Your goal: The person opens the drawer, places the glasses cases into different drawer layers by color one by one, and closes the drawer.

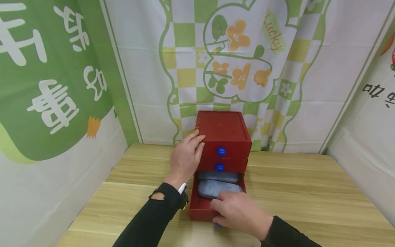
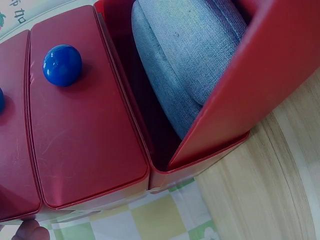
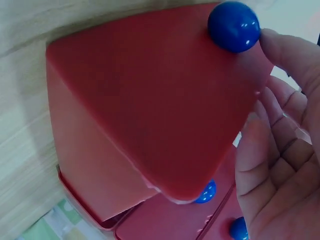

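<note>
A red three-drawer cabinet (image 1: 223,127) stands on the table, its lowest drawer (image 1: 200,215) pulled out toward me. Inside that drawer lie two oblong, rounded grey-blue cases, a front case (image 1: 214,188) and a back case (image 1: 217,176) partly under the drawer above. Denim-like cloth covers the case (image 2: 192,45) seen in the left wrist view. My left hand (image 1: 186,156) rests against the cabinet's upper left side, fingertips at the top edge. With my right hand (image 1: 239,210) I hold the open drawer's front, fingers at its upper rim and thumb against its blue knob (image 3: 234,26).
The two upper drawers are closed, with an upper knob (image 1: 221,151) and a middle knob (image 1: 219,167), both blue. Wood-grain tabletop (image 1: 296,192) extends on both sides. A printed curtain (image 1: 188,79) hangs right behind the cabinet, with more printed cloth left and right.
</note>
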`<state>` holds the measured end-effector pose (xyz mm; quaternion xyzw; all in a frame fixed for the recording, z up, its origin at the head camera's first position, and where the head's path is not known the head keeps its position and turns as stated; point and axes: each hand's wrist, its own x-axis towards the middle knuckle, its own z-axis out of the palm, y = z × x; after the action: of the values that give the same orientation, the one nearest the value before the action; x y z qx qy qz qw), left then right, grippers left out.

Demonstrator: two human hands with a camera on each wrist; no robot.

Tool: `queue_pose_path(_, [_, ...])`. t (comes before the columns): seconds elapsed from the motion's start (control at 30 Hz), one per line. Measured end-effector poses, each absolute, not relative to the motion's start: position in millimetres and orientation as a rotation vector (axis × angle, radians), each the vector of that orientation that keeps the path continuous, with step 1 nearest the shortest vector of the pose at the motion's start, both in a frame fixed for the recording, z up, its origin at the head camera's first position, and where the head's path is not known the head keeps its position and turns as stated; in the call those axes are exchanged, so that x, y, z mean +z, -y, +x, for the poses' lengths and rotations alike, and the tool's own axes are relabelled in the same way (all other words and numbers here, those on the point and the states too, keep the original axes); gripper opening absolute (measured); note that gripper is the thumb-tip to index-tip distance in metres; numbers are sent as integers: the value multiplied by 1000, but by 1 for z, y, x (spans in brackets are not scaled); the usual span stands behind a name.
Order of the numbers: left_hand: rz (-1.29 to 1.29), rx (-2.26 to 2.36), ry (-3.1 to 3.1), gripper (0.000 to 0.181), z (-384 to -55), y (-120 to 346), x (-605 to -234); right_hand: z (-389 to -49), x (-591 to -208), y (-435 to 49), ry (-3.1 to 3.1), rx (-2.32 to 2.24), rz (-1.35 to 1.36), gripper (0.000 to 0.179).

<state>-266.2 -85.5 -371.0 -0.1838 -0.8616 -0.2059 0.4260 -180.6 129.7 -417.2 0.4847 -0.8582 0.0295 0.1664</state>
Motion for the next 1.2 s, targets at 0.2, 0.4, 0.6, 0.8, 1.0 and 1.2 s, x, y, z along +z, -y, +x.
queue_pose_path(0.2, [-458,-515,2130,29,-267,86,-372,-175,-418,-131,2449,73,1367,31])
queue_pose_path(0.4, [-459,-511,2137,29,-267,86,-372,-170,-422,-132,2436,39,1373,33])
queue_pose_path(0.6, [-461,-520,2153,30,-267,86,-372,-166,-424,-130,2358,-7,1404,31])
queue_pose_path(0.8, [-464,-531,2159,30,-267,86,-372,-162,-424,-128,2424,-63,1471,19])
queue_pose_path(1.0, [-459,-527,2179,31,-267,86,-372,-160,-424,-128,2520,-110,1534,16])
queue_pose_path(1.2, [-461,-524,2181,31,-267,85,-371,-162,-431,-129,2408,-126,1513,13])
